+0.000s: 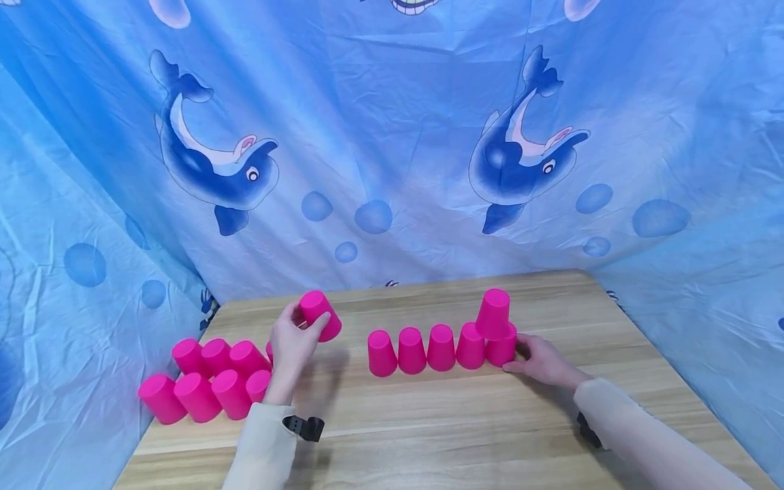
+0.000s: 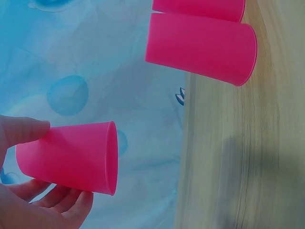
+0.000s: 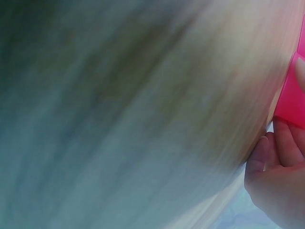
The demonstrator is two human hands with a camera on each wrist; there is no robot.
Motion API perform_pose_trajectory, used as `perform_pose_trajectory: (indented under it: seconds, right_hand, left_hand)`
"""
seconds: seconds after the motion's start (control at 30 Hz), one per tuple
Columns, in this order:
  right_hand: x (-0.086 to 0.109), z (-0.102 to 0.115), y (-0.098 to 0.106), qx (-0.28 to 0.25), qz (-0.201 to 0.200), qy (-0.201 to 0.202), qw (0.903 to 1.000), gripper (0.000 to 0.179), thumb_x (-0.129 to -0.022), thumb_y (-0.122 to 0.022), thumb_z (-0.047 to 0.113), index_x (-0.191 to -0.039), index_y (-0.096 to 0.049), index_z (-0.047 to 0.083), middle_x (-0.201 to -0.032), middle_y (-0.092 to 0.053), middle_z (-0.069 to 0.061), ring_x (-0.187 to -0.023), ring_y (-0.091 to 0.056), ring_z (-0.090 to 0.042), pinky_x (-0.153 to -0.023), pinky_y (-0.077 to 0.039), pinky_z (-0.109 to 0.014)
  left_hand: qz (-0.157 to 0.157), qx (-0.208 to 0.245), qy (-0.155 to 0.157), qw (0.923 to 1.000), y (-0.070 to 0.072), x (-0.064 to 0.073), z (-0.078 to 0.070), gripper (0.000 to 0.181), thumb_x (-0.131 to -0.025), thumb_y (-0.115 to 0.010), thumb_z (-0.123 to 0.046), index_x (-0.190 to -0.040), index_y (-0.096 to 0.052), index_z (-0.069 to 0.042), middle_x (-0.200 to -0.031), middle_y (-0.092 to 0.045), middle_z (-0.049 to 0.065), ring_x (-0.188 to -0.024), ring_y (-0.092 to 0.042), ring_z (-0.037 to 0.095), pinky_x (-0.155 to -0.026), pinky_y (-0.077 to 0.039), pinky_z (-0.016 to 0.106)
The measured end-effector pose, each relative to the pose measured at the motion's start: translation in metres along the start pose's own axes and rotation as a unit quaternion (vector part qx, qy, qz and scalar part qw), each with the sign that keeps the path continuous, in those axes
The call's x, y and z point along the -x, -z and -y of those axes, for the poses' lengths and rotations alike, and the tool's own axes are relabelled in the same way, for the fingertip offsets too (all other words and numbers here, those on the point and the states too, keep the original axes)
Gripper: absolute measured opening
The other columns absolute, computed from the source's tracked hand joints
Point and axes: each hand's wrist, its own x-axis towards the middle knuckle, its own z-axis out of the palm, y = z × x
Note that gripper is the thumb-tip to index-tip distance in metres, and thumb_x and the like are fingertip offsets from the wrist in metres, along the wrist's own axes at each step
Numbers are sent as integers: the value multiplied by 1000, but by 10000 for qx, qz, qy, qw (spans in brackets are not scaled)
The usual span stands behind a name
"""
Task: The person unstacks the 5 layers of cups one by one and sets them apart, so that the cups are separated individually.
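Observation:
My left hand (image 1: 295, 344) holds a pink plastic cup (image 1: 320, 315) upside down and slightly tilted above the table. In the left wrist view, the thumb lies on one side of that cup (image 2: 71, 157) and the fingers curl along the other. A row of several upturned pink cups (image 1: 412, 350) stands in the middle of the table. Another cup (image 1: 493, 313) sits on top of the two rightmost ones. My right hand (image 1: 544, 361) grips the row's rightmost bottom cup (image 1: 502, 347) from its right side, thumb in front; the right wrist view catches only part of that cup (image 3: 288, 98).
Several more upturned pink cups (image 1: 196, 398) stand in two rows at the table's left, partly hidden behind my left hand and forearm. The wooden table (image 1: 392, 435) meets a blue dolphin-print curtain (image 1: 380, 150) at the back and sides.

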Motion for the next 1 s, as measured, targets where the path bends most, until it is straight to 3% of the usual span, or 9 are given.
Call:
perform_pose_trajectory:
  seconds: [0.33, 0.77, 1.0]
  right_hand:
    - [2, 3, -1, -6, -4, -28, 10000, 69, -76, -82, 24, -133, -51, -1, -131, -52, -22, -121, -47, -42, -95, -42, -50]
    - [1, 1, -1, -8, -21, 69, 10000, 68, -77, -81, 24, -133, -51, -1, -131, -53, -22, -121, -48, -42, -95, -42, -51]
    - [0, -1, -1, -37, -62, -12, 10000, 68, -77, -81, 24, -133, -51, 1, -130, -54, -19, -120, -49, -40, -95, -43, -50]
  left_hand:
    - [157, -39, 55, 9999, -11, -13, 6, 51, -84, -74, -18, -128, -53, -2, -115, -60, 19, -104, -59, 32, -87, -50, 44]
    - [496, -818, 664, 9932, -22, -41, 16, 60, -85, -70, -20, -133, -44, 4, -121, -54, 23, -109, -51, 37, -90, -45, 49]
    - [490, -1049, 786, 9902, -27, -48, 21, 60, -84, -69, -20, -132, -43, 4, -122, -53, 25, -112, -48, 40, -92, -43, 50]
